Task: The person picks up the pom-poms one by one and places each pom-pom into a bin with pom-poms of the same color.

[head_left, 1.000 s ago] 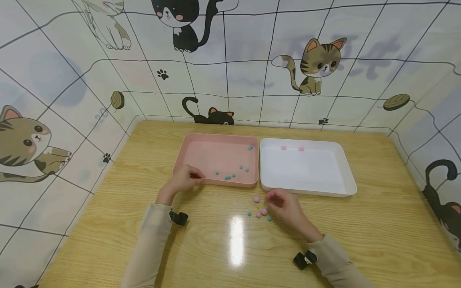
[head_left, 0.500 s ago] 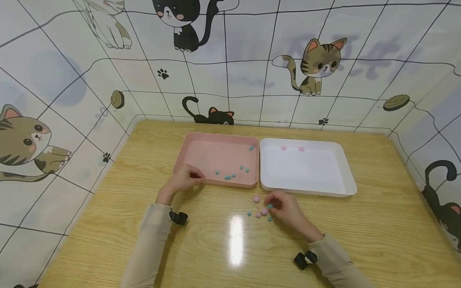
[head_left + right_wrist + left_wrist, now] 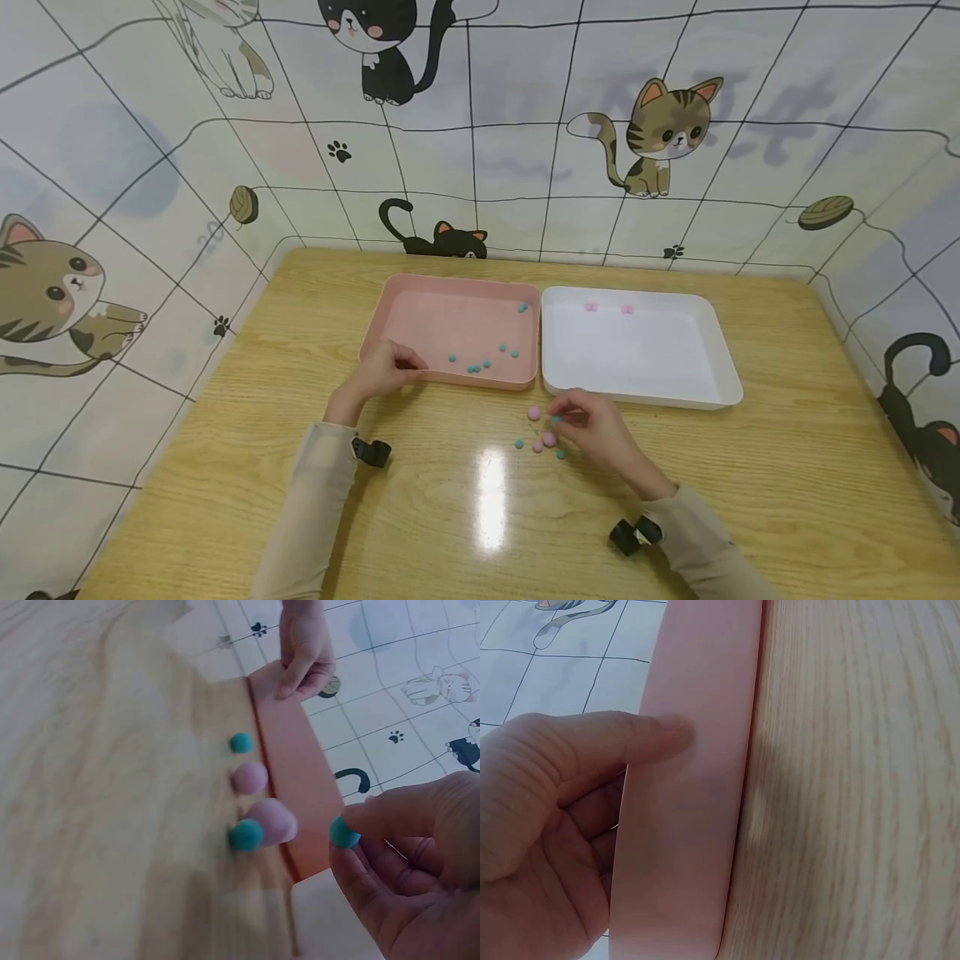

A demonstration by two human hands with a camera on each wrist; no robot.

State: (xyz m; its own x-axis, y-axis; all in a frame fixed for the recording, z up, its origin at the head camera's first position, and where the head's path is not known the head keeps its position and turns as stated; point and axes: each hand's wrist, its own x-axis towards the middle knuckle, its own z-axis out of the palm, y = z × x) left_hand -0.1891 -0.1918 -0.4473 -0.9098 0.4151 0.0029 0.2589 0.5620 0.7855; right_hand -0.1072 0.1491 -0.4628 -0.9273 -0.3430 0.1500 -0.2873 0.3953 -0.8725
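My left hand grips the near wall of the pink tray. In the left wrist view its thumb lies on the wall's outer face, and the other fingers are behind the wall. Several small teal balls lie in that tray. Between thumb and fingertip, my right hand pinches a teal ball above the table, just in front of the trays. Below and left of it, pink balls and two teal balls lie loose on the wood.
A white tray stands against the pink tray's right side, with two small pink pieces near its far wall. The wooden table meets cat-patterned walls behind and at both sides.
A teal ball has come into sight between my right fingertips, and that hand has shifted slightly up and left with it. My left hand keeps its place on the pink tray.
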